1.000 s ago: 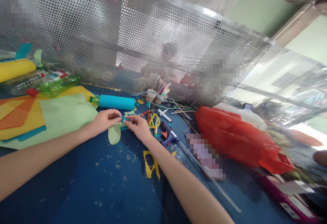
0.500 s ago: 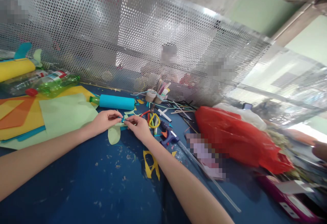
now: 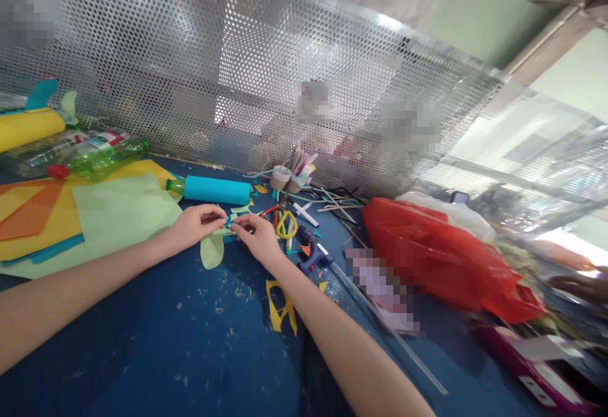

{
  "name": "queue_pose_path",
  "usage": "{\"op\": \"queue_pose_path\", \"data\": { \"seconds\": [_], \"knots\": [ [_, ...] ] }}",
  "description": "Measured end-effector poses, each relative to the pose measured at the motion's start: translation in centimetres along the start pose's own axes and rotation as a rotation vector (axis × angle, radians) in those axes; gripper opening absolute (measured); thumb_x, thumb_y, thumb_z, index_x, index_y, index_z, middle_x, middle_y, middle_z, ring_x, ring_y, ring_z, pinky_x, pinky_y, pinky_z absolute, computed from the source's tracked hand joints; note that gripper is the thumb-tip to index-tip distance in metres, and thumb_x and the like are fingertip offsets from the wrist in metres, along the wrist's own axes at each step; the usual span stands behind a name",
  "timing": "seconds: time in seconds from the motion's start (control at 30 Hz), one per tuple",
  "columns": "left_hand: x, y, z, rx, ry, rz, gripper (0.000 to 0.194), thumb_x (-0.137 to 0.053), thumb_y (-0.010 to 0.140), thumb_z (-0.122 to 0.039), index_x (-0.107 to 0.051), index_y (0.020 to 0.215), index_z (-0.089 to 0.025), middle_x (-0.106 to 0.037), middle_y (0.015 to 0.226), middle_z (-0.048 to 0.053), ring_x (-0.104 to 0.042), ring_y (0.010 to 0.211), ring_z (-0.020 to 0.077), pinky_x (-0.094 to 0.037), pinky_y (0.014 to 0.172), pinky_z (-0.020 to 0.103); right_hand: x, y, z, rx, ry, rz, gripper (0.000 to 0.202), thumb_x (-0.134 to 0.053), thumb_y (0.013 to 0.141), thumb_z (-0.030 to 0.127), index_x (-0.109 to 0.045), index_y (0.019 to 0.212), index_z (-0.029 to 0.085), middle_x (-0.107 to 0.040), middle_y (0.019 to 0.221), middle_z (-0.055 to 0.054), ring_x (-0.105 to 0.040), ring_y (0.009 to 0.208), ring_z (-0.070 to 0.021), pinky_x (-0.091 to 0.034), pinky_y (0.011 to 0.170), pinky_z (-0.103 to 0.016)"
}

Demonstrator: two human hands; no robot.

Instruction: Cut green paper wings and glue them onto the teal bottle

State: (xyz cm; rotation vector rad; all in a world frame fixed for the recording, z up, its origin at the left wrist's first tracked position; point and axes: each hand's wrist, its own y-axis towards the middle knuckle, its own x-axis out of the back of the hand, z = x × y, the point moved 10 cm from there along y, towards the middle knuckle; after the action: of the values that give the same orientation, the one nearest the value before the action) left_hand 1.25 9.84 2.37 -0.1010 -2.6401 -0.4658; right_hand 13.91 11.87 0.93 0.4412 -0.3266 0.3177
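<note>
My left hand [image 3: 202,224] and my right hand [image 3: 256,234] meet near the middle of the blue table [image 3: 190,341]. Both pinch a small blue piece [image 3: 228,221] between their fingertips; its shape is mostly hidden. Under and beside the fingers lies a light green paper cutout [image 3: 212,251] with a rounded end. Behind my hands a green bottle wrapped in blue paper [image 3: 217,190] rests on its side. Scissors with yellow and red handles [image 3: 286,225] are just beyond my right hand, and a dark blue glue gun [image 3: 316,252] lies to its right.
Colored sheets [image 3: 128,214] and plastic bottles [image 3: 102,151] occupy the left. Cups of sticks [image 3: 281,177] stand by the perforated metal screen [image 3: 166,75]. A red plastic bag [image 3: 427,252], a clear glue stick [image 3: 418,363] and a purple object [image 3: 527,366] are right. Yellow scraps [image 3: 282,309] lie near my right forearm.
My hands have barely moved and still pinch the blue piece. At the far right edge, another person's hand has moved left and lower into view.
</note>
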Motion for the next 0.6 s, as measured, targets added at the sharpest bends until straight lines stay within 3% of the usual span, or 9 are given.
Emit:
{"op": "queue_pose_path", "data": {
  "seconds": [0.17, 0.4, 0.6],
  "knots": [
    [-0.21, -0.04, -0.14, -0.041, 0.016, 0.005, 0.019, -0.055, 0.076, -0.034, -0.061, 0.082, -0.017, -0.067, 0.08, 0.003, -0.063, 0.076, 0.0172, -0.052, 0.074, 0.029, 0.24, 0.07, 0.16, 0.038, -0.052, -0.028, 0.017, -0.061, 0.075, 0.034, -0.063, 0.084, 0.019, -0.065, 0.078, -0.002, -0.057, 0.058, -0.0124, -0.046, 0.056, -0.024],
    [-0.4, 0.03, 0.12, -0.023, -0.004, 0.021, 0.023, -0.056, 0.075, -0.035, -0.061, 0.088, -0.017, -0.069, 0.083, 0.004, -0.064, 0.08, 0.0186, -0.052, 0.076, 0.031, 0.09, 0.07, 0.04, 0.033, -0.058, -0.014, 0.016, -0.059, 0.076, 0.034, -0.061, 0.08, 0.019, -0.064, 0.071, -0.001, -0.057, 0.058, -0.0129, -0.046, 0.056, -0.024],
    [-0.51, 0.02, 0.18, -0.019, -0.002, 0.035, 0.02, -0.056, 0.076, -0.035, -0.062, 0.081, -0.017, -0.068, 0.075, 0.003, -0.065, 0.072, 0.0172, -0.053, 0.071, 0.03, -0.07, -0.01, 0.11, 0.022, -0.067, 0.007, 0.016, -0.058, 0.077, 0.034, -0.06, 0.08, 0.019, -0.063, 0.071, -0.001, -0.057, 0.059, -0.0127, -0.046, 0.055, -0.023]
  ]
}}
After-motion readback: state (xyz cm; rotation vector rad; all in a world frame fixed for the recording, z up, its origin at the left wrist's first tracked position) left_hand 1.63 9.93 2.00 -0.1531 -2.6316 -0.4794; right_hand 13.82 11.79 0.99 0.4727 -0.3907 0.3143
